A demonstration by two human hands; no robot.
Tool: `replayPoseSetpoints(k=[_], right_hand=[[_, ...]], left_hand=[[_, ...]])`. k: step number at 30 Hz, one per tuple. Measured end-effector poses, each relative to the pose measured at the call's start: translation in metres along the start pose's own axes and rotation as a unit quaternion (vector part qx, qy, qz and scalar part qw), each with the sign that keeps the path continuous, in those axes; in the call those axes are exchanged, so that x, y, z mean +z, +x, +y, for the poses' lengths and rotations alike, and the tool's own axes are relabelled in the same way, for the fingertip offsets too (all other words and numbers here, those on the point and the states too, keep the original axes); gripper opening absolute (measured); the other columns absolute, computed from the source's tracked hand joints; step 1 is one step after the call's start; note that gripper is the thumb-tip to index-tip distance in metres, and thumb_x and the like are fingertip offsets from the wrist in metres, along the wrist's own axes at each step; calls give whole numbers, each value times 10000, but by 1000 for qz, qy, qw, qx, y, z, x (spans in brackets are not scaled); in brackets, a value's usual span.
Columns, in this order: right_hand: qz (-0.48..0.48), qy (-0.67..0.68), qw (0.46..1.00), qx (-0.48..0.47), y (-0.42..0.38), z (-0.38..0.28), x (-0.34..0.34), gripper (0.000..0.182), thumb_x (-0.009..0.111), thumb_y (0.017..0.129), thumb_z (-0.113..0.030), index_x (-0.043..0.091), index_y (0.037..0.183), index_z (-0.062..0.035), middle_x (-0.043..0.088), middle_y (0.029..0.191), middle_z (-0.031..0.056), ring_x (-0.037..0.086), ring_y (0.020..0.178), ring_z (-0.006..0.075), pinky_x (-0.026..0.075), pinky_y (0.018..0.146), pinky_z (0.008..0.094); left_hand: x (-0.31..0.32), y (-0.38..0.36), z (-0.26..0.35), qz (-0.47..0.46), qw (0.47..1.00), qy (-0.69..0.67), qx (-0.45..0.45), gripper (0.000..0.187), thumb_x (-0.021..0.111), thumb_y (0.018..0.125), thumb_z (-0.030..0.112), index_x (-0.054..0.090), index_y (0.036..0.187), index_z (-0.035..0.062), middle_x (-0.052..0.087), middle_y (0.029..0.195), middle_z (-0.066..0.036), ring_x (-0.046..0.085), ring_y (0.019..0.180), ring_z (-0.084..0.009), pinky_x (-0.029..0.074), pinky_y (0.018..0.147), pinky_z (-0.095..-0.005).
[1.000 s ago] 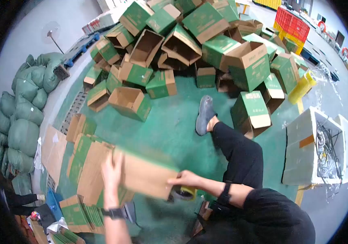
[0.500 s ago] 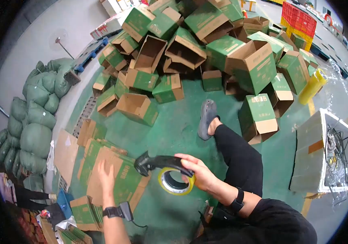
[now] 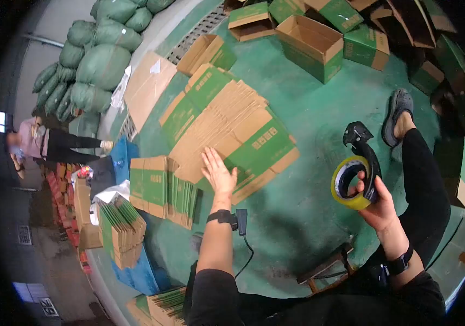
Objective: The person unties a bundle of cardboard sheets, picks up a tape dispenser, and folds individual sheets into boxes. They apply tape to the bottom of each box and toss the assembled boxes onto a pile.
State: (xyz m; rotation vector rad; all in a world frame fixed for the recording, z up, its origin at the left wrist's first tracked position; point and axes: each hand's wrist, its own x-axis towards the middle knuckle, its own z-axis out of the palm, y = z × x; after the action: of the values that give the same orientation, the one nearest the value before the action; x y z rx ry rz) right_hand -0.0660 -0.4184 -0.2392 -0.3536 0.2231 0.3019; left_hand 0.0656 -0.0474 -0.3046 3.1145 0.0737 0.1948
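View's swung left, so flat cartons [image 3: 229, 127] now sit at 12 o'clock, left hand [image 3: 220, 173] on or just above them, fingers apart. Right hand [image 3: 379, 209] clamped round the tape dispenser [image 3: 373, 163], 3 o'clock.

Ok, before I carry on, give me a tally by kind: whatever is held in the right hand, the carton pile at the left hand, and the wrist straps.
Tape dispenser in the right hand: 1
Tape roll on that dispenser: 1
Pile of flattened cartons at the left hand: 1
Wrist straps: 2
Total: 5
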Motion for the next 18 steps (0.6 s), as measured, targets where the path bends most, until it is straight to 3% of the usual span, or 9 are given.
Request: replayPoseSetpoints(k=[5,8,9,10,11,12,14,15,18], right_hand=[[-7,-113,993,21,17,14,18,423,536,815,-339,453,1096,-34,588,868,79,539,898,241,381,853,368],[42,-355,934,-21,9,13,51,468,637,740,-313,496,1075,-19,594,836,50,565,786,160,440,742,299],[36,-482,875,-27,7,11,53,456,678,706,-299,530,1032,-16,592,832,44,559,744,142,443,708,277],[31,-597,801,-28,3,14,49,398,689,697,-325,560,909,-14,557,722,39,527,679,123,431,649,264],[4,-775,628,-67,6,10,54,304,692,677,-273,550,776,-23,516,628,67,523,629,180,419,627,319],[-79,-826,451,-329,18,18,36,274,695,611,-241,530,697,-39,494,588,96,520,623,256,404,642,373],[-101,-843,375,-372,13,22,32,290,669,562,-312,538,656,-71,553,652,92,551,714,244,383,741,361],[-127,-861,349,-348,8,29,27,320,665,586,-349,543,705,-79,567,667,85,560,726,233,363,769,338],[-224,-859,397,-234,-18,61,7,432,648,636,-377,515,872,-41,555,704,102,552,765,259,329,847,360]], left_hand=[[-16,-34,15,114,993,-24,4,851,672,672,227,179,1337,32,244,1363,-144,186,1274,-323,216,978,-517],[-61,-88,34,34,998,-58,18,446,673,669,228,538,1059,59,508,1071,-116,414,1073,-311,311,876,-478],[-63,-109,30,-20,995,-72,73,307,676,665,225,624,923,67,560,955,-103,483,978,-301,347,835,-451],[-48,-128,23,34,974,-178,135,167,708,633,177,640,738,67,547,775,-103,529,757,-288,425,699,-381],[-54,-143,27,18,959,-188,211,159,688,631,115,634,769,59,534,728,-114,528,686,-285,434,598,-348],[-56,-157,28,-3,951,-202,233,166,674,612,80,636,772,61,535,711,-109,529,685,-280,426,597,-359],[-75,-176,40,-8,943,-152,297,177,691,571,64,627,736,57,541,722,-106,539,671,-284,436,586,-367],[-124,-184,63,-132,944,-117,278,222,566,799,193,601,953,37,544,994,-197,509,901,-383,435,777,-428],[-125,-195,66,-172,943,-154,238,159,622,745,148,628,871,52,559,961,-178,517,886,-369,442,762,-417]])
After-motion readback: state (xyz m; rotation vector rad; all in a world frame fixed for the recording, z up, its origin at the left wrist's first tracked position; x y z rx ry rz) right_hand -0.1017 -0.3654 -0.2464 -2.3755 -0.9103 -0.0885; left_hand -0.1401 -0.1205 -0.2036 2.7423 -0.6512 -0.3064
